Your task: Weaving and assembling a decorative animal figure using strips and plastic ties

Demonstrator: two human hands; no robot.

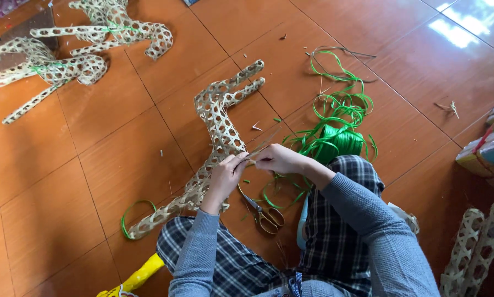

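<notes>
Pinching: both my hands meet at the near-middle of the pale open-weave bamboo lattice figure (220,124) lying flat on the red-brown tiled floor (120,159).
Figure axis: long body runs from near-left to far-right; two tube-like limbs point far-right, another limb trails near-left toward a green loop.
Left hand (225,176): rests on the figure's body, fingers curled and pressed together on the weave, thumb side toward the right hand.
Right hand (277,159): just right of the figure, fingertips closed in a pinch on a thin pale bamboo strip (262,146) that slants up to the far-right; I cannot tell whether the strip is already threaded into the lattice.
Key relation: the work point lies between my two thumbs, touching the left hand, at the fingertips of the right; the left hand is the nearer to the figure's body.
Arms: grey knit sleeves, both forearms reaching away from me over my checked lap, right elbow wider out.
Scissors: brass-handled scissors (260,212) lie on the floor just near of my hands, untouched, blades pointing toward the left wrist.
Green supply: coil of bright green plastic strapping (337,137) sits just right and far of the right hand, loose loops spilling farther off.
Other figures: two similar woven figures (87,44) lie far-left, well apart.
</notes>
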